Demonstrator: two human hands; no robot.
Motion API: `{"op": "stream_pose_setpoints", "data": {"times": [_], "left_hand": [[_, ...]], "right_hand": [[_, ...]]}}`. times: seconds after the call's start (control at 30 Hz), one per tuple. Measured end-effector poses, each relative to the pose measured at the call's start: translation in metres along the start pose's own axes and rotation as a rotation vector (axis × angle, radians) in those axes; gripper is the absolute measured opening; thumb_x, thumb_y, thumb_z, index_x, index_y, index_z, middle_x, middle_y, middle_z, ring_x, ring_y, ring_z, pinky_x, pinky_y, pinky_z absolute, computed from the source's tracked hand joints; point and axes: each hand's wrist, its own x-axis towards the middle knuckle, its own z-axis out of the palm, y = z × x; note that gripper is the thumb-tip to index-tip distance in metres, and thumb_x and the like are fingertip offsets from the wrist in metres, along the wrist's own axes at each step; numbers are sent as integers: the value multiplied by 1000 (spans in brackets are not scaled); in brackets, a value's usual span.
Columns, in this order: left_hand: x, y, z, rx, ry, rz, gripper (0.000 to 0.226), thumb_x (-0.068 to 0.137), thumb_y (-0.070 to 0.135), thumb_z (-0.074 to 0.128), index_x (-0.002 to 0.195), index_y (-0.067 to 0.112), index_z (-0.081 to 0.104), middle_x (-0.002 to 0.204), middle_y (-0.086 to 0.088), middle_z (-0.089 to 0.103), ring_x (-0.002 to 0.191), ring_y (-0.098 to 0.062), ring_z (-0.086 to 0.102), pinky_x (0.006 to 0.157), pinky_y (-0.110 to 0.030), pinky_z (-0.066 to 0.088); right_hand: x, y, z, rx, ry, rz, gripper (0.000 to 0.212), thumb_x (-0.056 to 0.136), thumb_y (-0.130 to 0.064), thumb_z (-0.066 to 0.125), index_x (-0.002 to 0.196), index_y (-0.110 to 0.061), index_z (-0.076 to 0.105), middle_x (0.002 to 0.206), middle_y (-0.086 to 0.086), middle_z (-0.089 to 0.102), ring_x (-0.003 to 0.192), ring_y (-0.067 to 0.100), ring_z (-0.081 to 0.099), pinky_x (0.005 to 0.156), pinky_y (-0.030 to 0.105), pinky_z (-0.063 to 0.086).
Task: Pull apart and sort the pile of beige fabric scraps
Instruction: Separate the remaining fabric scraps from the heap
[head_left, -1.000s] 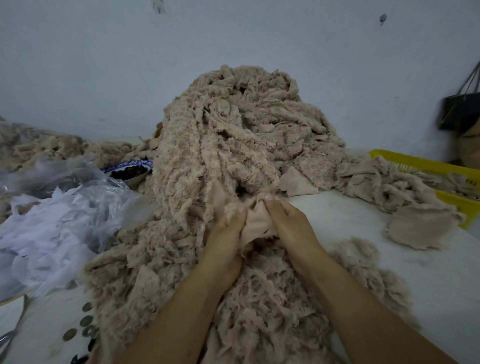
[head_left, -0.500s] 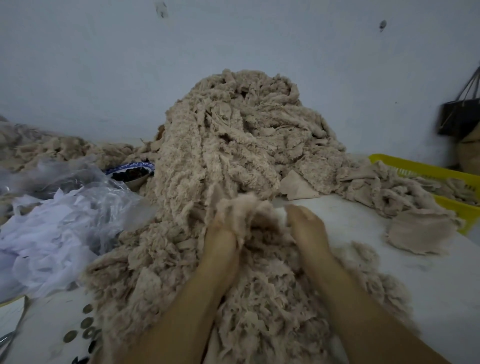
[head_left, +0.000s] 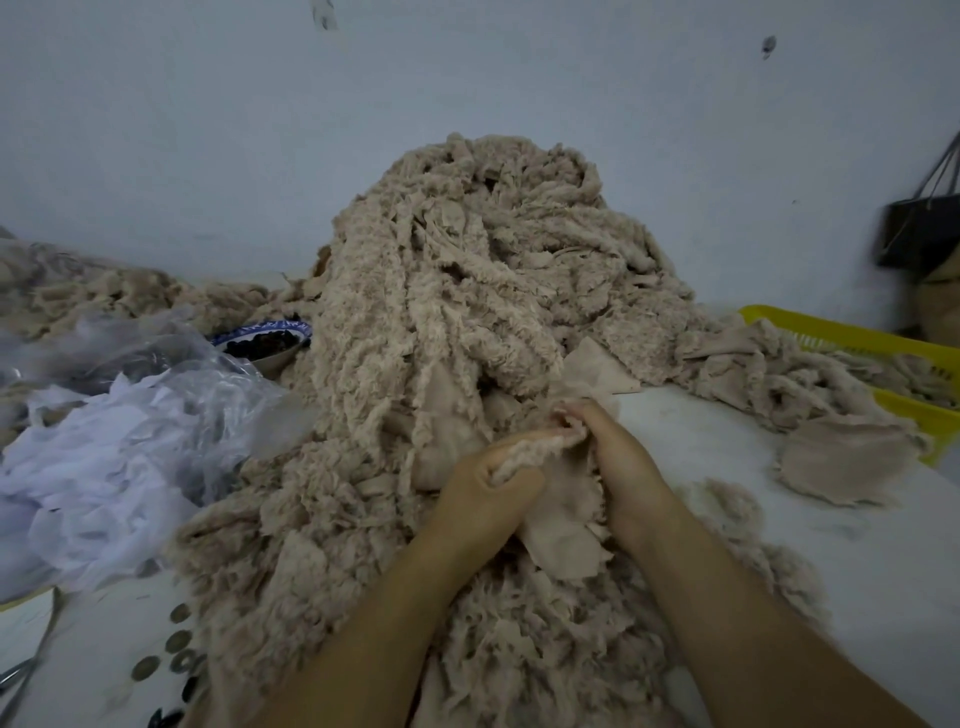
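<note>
A pale grey-blue wall (head_left: 467, 78) backs a white table (head_left: 727, 441). The pile of beige fabric scraps (head_left: 467, 286) stands at the table centre, against the wall, and spreads forward under both forearms.

The left hand (head_left: 488, 488) has its fingers and thumb curled round the near end of a fuzzy strip (head_left: 535, 447) at the foot of the pile. The right hand (head_left: 618, 457) has its fingers bent, with the tips pinching the far end of the same strip. Motion blur hides the exact contact.

A smooth flat scrap (head_left: 561, 535) lies between and below the two wrists. Whether either hand holds it cannot be determined.

The pile consists of tangled, frayed, fleecy strips mixed with smooth pieces. Its right edge runs into a yellow basket (head_left: 831, 338), which is cut off by the frame edge.

To the left are a blue-rimmed bowl (head_left: 265, 338) with dark contents, partly covered by scraps, and a clear plastic bag (head_left: 104, 457) of white fabric. Small round discs (head_left: 176, 644) lie at lower left, and their nature is unclear.
</note>
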Motion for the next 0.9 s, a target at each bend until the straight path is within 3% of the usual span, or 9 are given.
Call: {"op": "stream_pose_setpoints", "data": {"times": [0.07, 0.17, 0.23, 0.33, 0.47, 0.57, 0.63, 0.73, 0.9], "left_hand": [[4, 4, -2, -244, 80, -72, 28, 80, 8, 56, 81, 19, 81, 98, -6, 78, 95, -15, 74, 77, -25, 58], [11, 9, -10, -453, 208, -178, 38, 90, 3, 50, 54, 10, 57, 68, -9, 63, 73, -21, 69, 71, -27, 55], [15, 8, -13, -568, 294, -212, 37, 98, 9, 45, 61, 13, 44, 59, -2, 43, 55, -15, 50, 56, -25, 48], [16, 7, -14, -548, 384, -246, 29, 100, 19, 53, 71, 15, 50, 60, -1, 46, 45, -8, 42, 44, -22, 40], [15, 5, -14, -137, 345, -223, 33, 95, 43, 61, 84, 13, 55, 60, 7, 61, 52, -8, 59, 52, -15, 48], [11, 8, -11, 79, 210, -231, 35, 79, 65, 60, 97, 35, 64, 80, 22, 70, 73, 10, 66, 60, -5, 47], [8, 8, -9, 153, 162, -248, 40, 79, 65, 62, 87, 27, 68, 56, 12, 65, 54, -4, 62, 53, -12, 47], [9, 7, -9, 11, 259, -238, 30, 95, 43, 62, 80, 19, 71, 46, -4, 57, 42, -16, 51, 51, -23, 46], [14, 15, -19, -395, 427, -254, 23, 98, 27, 61, 86, 17, 79, 96, -13, 77, 82, -23, 74, 69, -31, 61]], "right_hand": [[6, 1, -2, 104, 46, -22, 31, 98, -27, 56, 79, -15, 78, 83, 14, 70, 75, 22, 72, 70, 34, 60], [11, 1, -5, 157, 83, -23, 25, 100, -23, 52, 102, -6, 70, 96, 16, 75, 88, 26, 73, 82, 40, 57], [12, 1, -6, 192, 70, -44, 27, 102, -24, 52, 112, -5, 67, 102, 13, 76, 95, 23, 74, 85, 38, 56], [11, 2, -3, 176, 54, -66, 28, 101, -28, 54, 113, -6, 68, 106, 9, 76, 102, 21, 72, 94, 37, 54], [5, 3, 0, 110, -71, -79, 35, 102, -34, 51, 118, -9, 68, 115, 8, 74, 110, 20, 69, 94, 36, 52], [1, 4, 2, 61, -150, -129, 32, 102, -32, 52, 114, -9, 71, 116, 14, 72, 112, 25, 68, 92, 37, 53], [1, 4, 3, 46, -157, -148, 28, 101, -27, 53, 115, -8, 69, 115, 15, 72, 113, 29, 67, 95, 40, 52], [1, 7, 4, 32, -157, -178, 21, 101, -16, 52, 105, -12, 72, 103, 11, 76, 96, 21, 72, 78, 31, 58], [2, 5, 5, -183, 8, -263, 36, 100, -11, 46, 83, -24, 74, 83, -2, 72, 69, 7, 65, 65, 23, 54]]}}
